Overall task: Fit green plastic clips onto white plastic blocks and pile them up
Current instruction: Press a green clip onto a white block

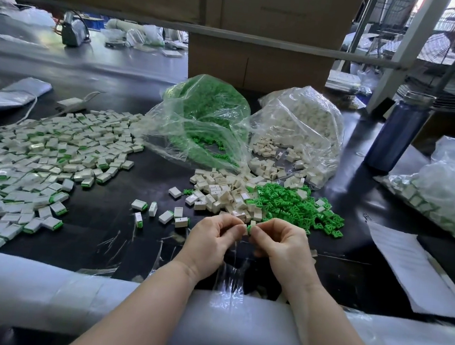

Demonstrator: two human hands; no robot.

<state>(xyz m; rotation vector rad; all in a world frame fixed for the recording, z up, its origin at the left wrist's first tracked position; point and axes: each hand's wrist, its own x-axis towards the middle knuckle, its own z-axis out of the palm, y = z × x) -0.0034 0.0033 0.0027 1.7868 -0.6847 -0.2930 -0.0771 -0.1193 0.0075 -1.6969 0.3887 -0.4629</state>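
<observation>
Near the front edge of the black worktable [141,168], we hold one small piece between both hands: the left hand [214,237] and the right hand [280,245] each pinch it with curled fingertips, and only a sliver of green clip [250,228] shows, so we cannot tell how far it is seated on its white block. These parts look light, stiff and smooth, probably easy to fumble; we judge the flat side faces the best hold, leaving the clip end free to press. Loose white blocks [218,192] and loose green clips [296,205] lie just beyond our hands. Finished pieces [41,151] spread far left, with two clear bags of stock [242,128] behind.
</observation>
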